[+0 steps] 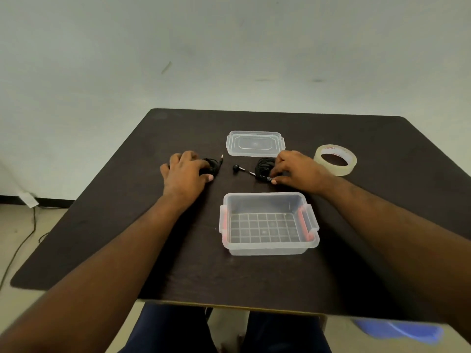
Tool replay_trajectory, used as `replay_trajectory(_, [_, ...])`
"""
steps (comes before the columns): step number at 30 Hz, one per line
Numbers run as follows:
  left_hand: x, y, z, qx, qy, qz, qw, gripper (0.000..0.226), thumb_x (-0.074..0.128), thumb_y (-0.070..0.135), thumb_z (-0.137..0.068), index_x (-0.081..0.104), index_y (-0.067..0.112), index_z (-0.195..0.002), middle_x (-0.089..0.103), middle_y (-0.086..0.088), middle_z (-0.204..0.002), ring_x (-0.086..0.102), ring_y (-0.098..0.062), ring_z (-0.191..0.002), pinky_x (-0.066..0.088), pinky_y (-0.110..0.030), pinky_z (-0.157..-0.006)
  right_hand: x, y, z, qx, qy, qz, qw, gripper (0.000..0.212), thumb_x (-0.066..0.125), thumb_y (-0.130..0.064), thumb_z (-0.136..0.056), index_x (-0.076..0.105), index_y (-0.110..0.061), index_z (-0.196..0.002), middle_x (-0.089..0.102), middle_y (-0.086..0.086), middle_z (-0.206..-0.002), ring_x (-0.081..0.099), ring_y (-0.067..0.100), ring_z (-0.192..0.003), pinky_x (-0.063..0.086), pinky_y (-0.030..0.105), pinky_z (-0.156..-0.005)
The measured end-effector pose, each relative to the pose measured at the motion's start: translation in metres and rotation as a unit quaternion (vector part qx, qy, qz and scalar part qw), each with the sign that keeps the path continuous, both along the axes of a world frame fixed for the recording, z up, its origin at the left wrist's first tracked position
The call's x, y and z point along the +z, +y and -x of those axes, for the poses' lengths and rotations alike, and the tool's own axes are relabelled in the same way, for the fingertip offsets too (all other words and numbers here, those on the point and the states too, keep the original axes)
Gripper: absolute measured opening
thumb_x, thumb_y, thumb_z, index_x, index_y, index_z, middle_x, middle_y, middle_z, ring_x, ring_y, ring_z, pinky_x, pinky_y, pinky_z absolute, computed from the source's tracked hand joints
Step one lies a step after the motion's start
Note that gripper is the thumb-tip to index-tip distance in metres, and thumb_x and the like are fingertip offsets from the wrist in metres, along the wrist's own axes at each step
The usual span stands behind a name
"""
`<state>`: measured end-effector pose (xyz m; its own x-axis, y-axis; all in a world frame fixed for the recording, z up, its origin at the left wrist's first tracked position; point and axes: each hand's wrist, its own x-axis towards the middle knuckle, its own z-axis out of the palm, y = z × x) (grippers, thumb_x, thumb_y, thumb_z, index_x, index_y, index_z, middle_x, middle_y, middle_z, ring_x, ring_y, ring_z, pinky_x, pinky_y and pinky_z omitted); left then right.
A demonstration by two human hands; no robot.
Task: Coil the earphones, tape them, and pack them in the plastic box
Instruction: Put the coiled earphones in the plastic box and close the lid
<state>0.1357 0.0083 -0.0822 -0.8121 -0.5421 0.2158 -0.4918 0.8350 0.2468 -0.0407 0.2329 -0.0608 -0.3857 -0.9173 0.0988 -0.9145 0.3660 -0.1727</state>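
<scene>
Behind the empty clear plastic box [269, 222] on the dark table [102, 238], left hand [184, 171] gripped one black earphone bundle [212, 166], right hand [297, 170] pinched the other black bundle [263, 168], tape roll [335, 159] nearest the right hand.

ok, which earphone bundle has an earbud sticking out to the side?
The bundle under the right hand, by the tape roll: a round earbud pokes out left. The bundle under the left hand shows only a plug tip.
</scene>
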Motion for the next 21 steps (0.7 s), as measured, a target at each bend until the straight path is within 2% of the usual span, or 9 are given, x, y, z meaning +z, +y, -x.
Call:
replay_trajectory(3, [-0.002, 0.001, 0.007, -0.028, -0.01, 0.022, 0.999, 0.026, 0.058, 0.037, -0.092, 0.065, 0.034, -0.117, 0.046, 0.005, -0.137, 0.032, -0.022, -0.13, 0.022, -0.045, -0.102, 0.002, -0.007, -0.007, 0.012, 0.033, -0.001, 0.999, 0.02, 0.061, -0.025, -0.091, 0.072, -0.015, -0.104, 0.056, 0.004, -0.102, 0.054, 0.02, -0.098, 0.043, 0.029, -0.079])
replay_trajectory(6, [0.004, 0.003, 0.01, -0.03, 0.0, 0.016, 0.999, 0.017, 0.057, 0.029, -0.093, 0.066, 0.029, -0.107, 0.056, 0.004, -0.124, 0.043, -0.022, -0.122, 0.025, -0.045, -0.098, 0.023, -0.007, -0.014, 0.005, 0.023, 0.064, 0.998, 0.018, 0.062, -0.02, -0.09, 0.073, -0.009, -0.101, 0.058, 0.008, -0.101, 0.056, 0.022, -0.096, 0.039, 0.025, -0.077])
replay_trajectory(9, [0.026, 0.012, 0.0, -0.026, 0.129, -0.132, 0.982, 0.008, 0.061, 0.022, -0.091, 0.068, 0.023, -0.096, 0.067, 0.001, -0.097, 0.061, -0.021, -0.096, 0.042, -0.038, -0.09, 0.057, 0.005, -0.025, 0.023, -0.005, 0.129, 0.991, 0.014, 0.066, -0.018, -0.088, 0.074, -0.01, -0.098, 0.062, 0.006, -0.097, 0.057, 0.017, -0.092, 0.039, 0.023, -0.076])
replay_trajectory(11, [0.05, 0.028, -0.013, -0.08, 0.198, -0.249, 0.945, 0.006, 0.064, 0.014, -0.09, 0.069, 0.017, -0.092, 0.067, -0.003, -0.081, 0.06, -0.016, -0.071, 0.047, -0.031, -0.072, 0.078, 0.02, -0.036, 0.034, -0.046, 0.156, 0.986, 0.012, 0.067, -0.018, -0.087, 0.074, -0.013, -0.095, 0.065, 0.002, -0.094, 0.06, 0.013, -0.089, 0.045, 0.025, -0.077])
replay_trajectory(12, [0.063, 0.039, -0.022, -0.106, 0.221, -0.292, 0.924, 0.007, 0.064, 0.012, -0.09, 0.07, 0.015, -0.091, 0.067, -0.008, -0.078, 0.057, -0.015, -0.066, 0.047, -0.03, -0.066, 0.088, 0.028, -0.044, 0.036, -0.067, 0.169, 0.983, 0.01, 0.069, -0.019, -0.086, 0.075, -0.015, -0.094, 0.067, 0.0, -0.093, 0.061, 0.011, -0.089, 0.046, 0.024, -0.077])
replay_trajectory(14, [0.085, 0.061, -0.04, -0.149, 0.242, -0.348, 0.893, 0.008, 0.064, 0.011, -0.091, 0.071, 0.01, -0.095, 0.069, -0.019, -0.083, 0.056, -0.018, -0.069, 0.048, -0.031, -0.062, 0.103, 0.043, -0.057, 0.042, -0.081, 0.181, 0.979, 0.01, 0.07, -0.021, -0.085, 0.075, -0.018, -0.093, 0.069, -0.002, -0.092, 0.062, 0.009, -0.088, 0.047, 0.022, -0.075])
replay_trajectory(17, [0.1, 0.086, -0.061, -0.199, 0.245, -0.364, 0.876, 0.011, 0.066, 0.008, -0.089, 0.071, 0.007, -0.098, 0.071, -0.018, -0.082, 0.057, -0.016, -0.065, 0.049, -0.025, -0.059, 0.115, 0.06, -0.075, 0.058, -0.078, 0.18, 0.979, 0.011, 0.07, -0.022, -0.084, 0.075, -0.02, -0.094, 0.069, -0.003, -0.091, 0.063, 0.009, -0.088, 0.047, 0.019, -0.074])
replay_trajectory(19, [0.098, 0.097, -0.072, -0.219, 0.241, -0.341, 0.882, 0.013, 0.067, 0.005, -0.087, 0.073, 0.007, -0.098, 0.072, -0.006, -0.077, 0.06, -0.008, -0.061, 0.049, -0.019, -0.06, 0.115, 0.07, -0.086, 0.075, -0.084, 0.174, 0.978, 0.013, 0.07, -0.024, -0.084, 0.076, -0.019, -0.094, 0.069, -0.005, -0.092, 0.063, 0.005, -0.089, 0.045, 0.013, -0.074])
replay_trajectory(21, [0.085, 0.103, -0.079, -0.232, 0.234, -0.298, 0.896, 0.016, 0.072, 0.007, -0.083, 0.075, 0.012, -0.098, 0.073, 0.003, -0.082, 0.067, -0.004, -0.07, 0.052, -0.017, -0.068, 0.105, 0.077, -0.093, 0.098, -0.071, 0.163, 0.979, 0.014, 0.07, -0.024, -0.083, 0.076, -0.017, -0.094, 0.068, -0.006, -0.092, 0.062, 0.004, -0.087, 0.042, 0.009, -0.074])
